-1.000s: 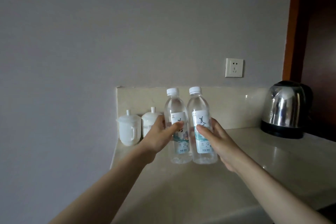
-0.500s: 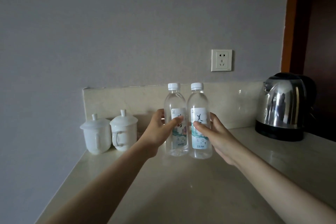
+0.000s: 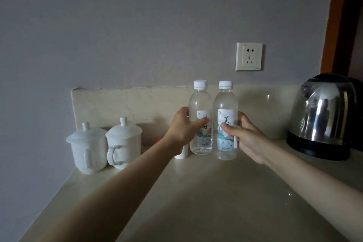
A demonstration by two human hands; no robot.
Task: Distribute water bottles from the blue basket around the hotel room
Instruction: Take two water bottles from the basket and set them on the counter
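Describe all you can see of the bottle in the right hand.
The right bottle is clear plastic with a white screw cap and a white label bearing dark characters and a teal picture. It stands upright, its base on or just above the counter, close beside the other bottle. The right hand grips its middle, fingers behind, thumb on the label.

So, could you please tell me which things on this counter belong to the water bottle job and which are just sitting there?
Part of the job:
- left clear plastic water bottle, gripped by the left hand
- right clear plastic water bottle, gripped by the right hand

Just sitting there:
- two white lidded ceramic mugs
- shiny steel electric kettle
- white wall socket
- beige stone counter
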